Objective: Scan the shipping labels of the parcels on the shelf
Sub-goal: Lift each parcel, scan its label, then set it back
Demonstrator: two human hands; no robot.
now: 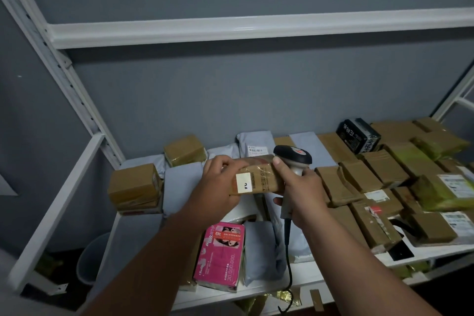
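Observation:
My left hand [218, 184] grips a small brown cardboard parcel [259, 177] above the shelf [256, 290], thumb and fingers curled round its left end. A white sticker [243, 182] with dark marks faces me on its side. My right hand [300, 187] holds a corded barcode scanner [295, 159] by its pale handle; the black head pokes up just behind the parcel's right end, and my thumb touches the parcel's top corner. The scanner's cable [288, 251] hangs down over the shelf's front.
Grey mailer bags [179, 184], brown boxes [133, 184] and a pink printed box [220, 256] lie left and front. Several brown and yellow-taped parcels [384, 177] crowd the right. A black box [357, 136] stands at the back. White uprights [51, 64] and an upper shelf rail [256, 28] frame the bay.

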